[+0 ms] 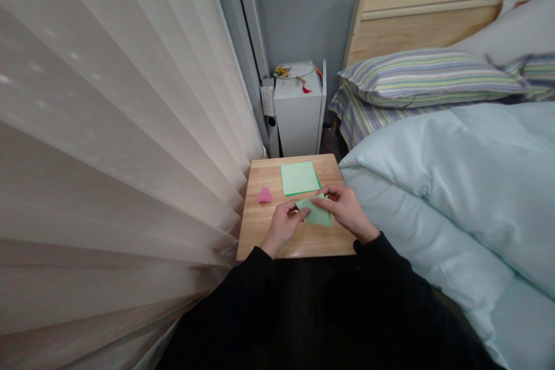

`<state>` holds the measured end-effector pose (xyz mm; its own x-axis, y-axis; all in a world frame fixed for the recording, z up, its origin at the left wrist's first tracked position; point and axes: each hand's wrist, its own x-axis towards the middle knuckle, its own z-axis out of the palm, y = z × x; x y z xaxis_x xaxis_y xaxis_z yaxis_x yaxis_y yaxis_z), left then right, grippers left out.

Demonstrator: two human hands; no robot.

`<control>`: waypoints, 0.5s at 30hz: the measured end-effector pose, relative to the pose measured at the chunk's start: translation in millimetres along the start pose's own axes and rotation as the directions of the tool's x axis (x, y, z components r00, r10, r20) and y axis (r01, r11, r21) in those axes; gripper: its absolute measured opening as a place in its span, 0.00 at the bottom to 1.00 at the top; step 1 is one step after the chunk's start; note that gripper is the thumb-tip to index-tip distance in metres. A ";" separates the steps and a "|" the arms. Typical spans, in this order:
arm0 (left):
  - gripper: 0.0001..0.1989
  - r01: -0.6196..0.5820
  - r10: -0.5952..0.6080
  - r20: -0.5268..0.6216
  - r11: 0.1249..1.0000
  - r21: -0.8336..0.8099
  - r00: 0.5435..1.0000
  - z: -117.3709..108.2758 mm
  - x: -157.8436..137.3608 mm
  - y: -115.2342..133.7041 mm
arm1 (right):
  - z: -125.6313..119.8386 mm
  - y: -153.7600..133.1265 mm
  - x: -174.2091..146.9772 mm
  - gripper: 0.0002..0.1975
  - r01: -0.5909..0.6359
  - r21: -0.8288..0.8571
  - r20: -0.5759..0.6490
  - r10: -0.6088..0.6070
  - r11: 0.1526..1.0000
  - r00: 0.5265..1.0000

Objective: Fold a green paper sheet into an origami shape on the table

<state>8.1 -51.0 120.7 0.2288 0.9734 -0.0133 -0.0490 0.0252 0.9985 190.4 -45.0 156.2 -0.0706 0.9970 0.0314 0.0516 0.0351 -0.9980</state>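
A green paper hangs between the two hands, over the near half of a wooden table. The left hand pinches its left side, thumb on top; the right hand grips its far edge toward the right, thumb and fingers closed on it. The near right part juts free of the fingers. The paper is pale green, small and straight-edged; whether it is layered is too small to tell. Farther left on the table sits a folded pink paper, with points sticking up. Beyond the hands, a stack of green sheets lies flat, light green on top with a darker green border showing at the near and right edges. Past the table stands a white cabinet.
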 end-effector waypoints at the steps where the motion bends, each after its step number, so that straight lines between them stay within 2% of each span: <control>1: 0.18 -0.013 0.013 -0.019 1.000 0.007 1.000 -0.1 0.0 2.0 | 0.7 0.9 -0.1 0.11 0.006 -0.011 0.007 -0.006 1.000 1.000; 9: 0.19 -0.024 0.026 -0.081 0.999 0.025 0.996 -1.8 2.3 4.0 | 0.7 4.7 -1.0 0.09 0.031 -0.157 0.020 -0.028 0.987 0.999; 15: 0.18 -0.026 0.031 -0.094 0.998 0.052 0.995 -1.2 -0.5 9.3 | -1.6 -0.7 -1.6 0.11 0.019 -0.149 -0.009 -0.020 0.989 1.000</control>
<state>6.3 -51.0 129.9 0.1347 0.9908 0.0122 -0.0040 -0.0118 0.9999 192.0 -46.4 157.0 -0.0623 0.9967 0.0522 0.1979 0.0636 -0.9782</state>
